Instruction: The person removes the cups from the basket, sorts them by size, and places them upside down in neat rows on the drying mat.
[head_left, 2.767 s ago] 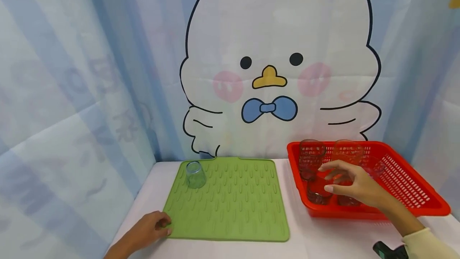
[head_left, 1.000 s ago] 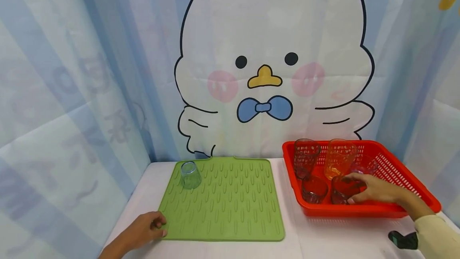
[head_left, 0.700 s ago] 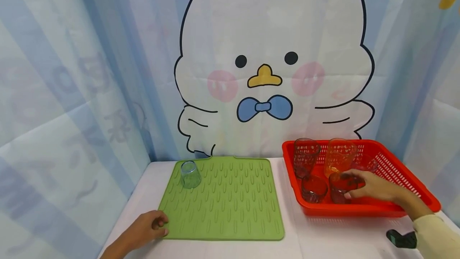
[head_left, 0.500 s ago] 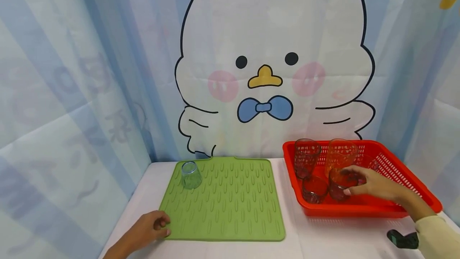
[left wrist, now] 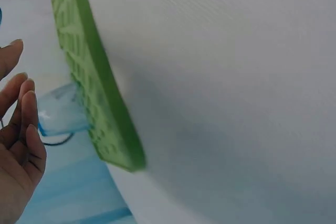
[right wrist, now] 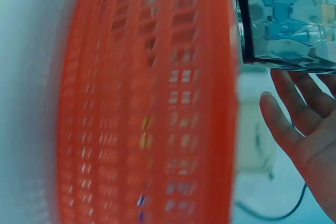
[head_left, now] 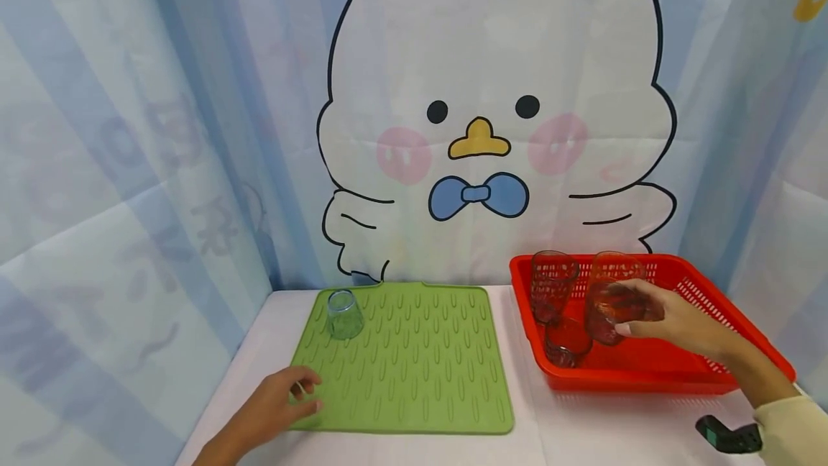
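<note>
My right hand (head_left: 679, 318) grips a clear drinking glass (head_left: 601, 316) over the red basket (head_left: 647, 382), thumb on the near side and fingers on the far side. In the right wrist view the glass (right wrist: 289, 24) shows beside the basket's blurred wall (right wrist: 147, 98), next to the fingers of my right hand (right wrist: 307, 124). Over the front left corner of the green drying mat (head_left: 414, 380), my left hand (head_left: 274, 405) hovers holding nothing, its fingers loosely bent. A bluish glass (head_left: 344, 316) stands upside down at the mat's far left.
Inside the basket are a tall clear glass (head_left: 553, 282), an amber-tinted glass (head_left: 614, 265) and a short clear glass (head_left: 566, 344). A small black device (head_left: 727, 436) sits by the right sleeve. A printed curtain (head_left: 401, 56) borders the white table (head_left: 537, 416) behind.
My right hand has reached into the basket, gripped a glass and raised it slightly. My left hand has moved off the mat's edge, rightward and up over its corner.
</note>
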`<state>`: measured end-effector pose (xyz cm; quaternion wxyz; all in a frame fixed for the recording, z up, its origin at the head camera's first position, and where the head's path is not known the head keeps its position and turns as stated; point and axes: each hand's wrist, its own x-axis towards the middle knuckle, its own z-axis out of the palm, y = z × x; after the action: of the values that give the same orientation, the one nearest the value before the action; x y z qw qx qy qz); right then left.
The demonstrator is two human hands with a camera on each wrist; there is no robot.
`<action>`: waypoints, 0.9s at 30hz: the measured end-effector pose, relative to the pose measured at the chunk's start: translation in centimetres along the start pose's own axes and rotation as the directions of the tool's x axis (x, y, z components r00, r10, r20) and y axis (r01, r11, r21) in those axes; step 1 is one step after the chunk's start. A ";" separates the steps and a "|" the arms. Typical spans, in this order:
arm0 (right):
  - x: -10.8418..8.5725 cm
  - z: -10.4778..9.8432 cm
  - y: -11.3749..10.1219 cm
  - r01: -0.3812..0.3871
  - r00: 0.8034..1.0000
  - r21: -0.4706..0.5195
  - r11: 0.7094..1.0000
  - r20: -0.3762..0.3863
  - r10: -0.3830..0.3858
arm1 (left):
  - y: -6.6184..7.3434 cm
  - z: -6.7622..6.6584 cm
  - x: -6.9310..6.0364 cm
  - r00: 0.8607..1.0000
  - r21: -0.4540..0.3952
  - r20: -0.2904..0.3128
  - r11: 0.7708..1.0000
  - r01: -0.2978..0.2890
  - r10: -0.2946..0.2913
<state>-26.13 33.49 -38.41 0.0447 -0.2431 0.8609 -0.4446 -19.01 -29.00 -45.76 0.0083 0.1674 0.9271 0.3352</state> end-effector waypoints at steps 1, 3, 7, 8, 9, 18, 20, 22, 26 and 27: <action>0.1 0.3 -0.5 0.014 1.000 0.008 1.000 0.002 -0.014 | 0.4 0.0 0.1 1.000 -0.006 -0.001 1.000 -0.006 0.006; 0.3 0.9 -1.6 0.039 0.999 0.010 0.999 0.001 -0.039 | 1.3 0.1 0.3 1.000 -0.024 0.008 0.999 -0.021 0.021; 0.7 2.3 -3.3 0.076 0.997 -0.007 0.997 0.002 -0.076 | 3.1 0.3 0.8 0.998 -0.056 0.009 0.996 -0.065 0.066; 0.8 2.7 -3.7 0.087 0.996 -0.007 0.996 0.008 -0.087 | 3.5 0.4 0.9 0.997 -0.058 0.002 0.995 -0.080 0.081; 0.9 3.0 -4.1 0.097 0.995 -0.007 0.995 0.014 -0.097 | 3.9 0.6 1.0 0.995 -0.058 -0.009 0.994 -0.097 0.097; 1.9 6.0 -6.6 0.140 0.985 0.063 0.988 0.097 -0.146 | 7.8 1.4 1.3 0.974 -0.050 -0.092 0.976 -0.211 0.205; 2.0 6.4 -7.0 0.136 0.983 0.080 0.988 0.111 -0.144 | 8.6 1.6 1.4 0.972 -0.063 -0.097 0.974 -0.219 0.212; 2.0 6.8 -7.3 0.135 0.982 0.091 0.987 0.120 -0.145 | 9.3 1.7 1.5 0.973 -0.072 -0.094 0.973 -0.219 0.212; 2.1 7.7 -8.0 0.149 0.976 0.116 0.982 0.140 -0.164 | 10.5 1.9 1.6 0.973 -0.087 -0.090 0.972 -0.218 0.210; 2.2 8.0 -8.2 0.159 0.975 0.119 0.980 0.139 -0.175 | 10.8 1.9 1.7 0.974 -0.089 -0.092 0.972 -0.217 0.209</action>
<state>-22.60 22.60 -36.44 0.0843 -0.3442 0.8067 -0.4729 -17.07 -19.54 -40.36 -0.0575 0.2516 0.8858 0.3858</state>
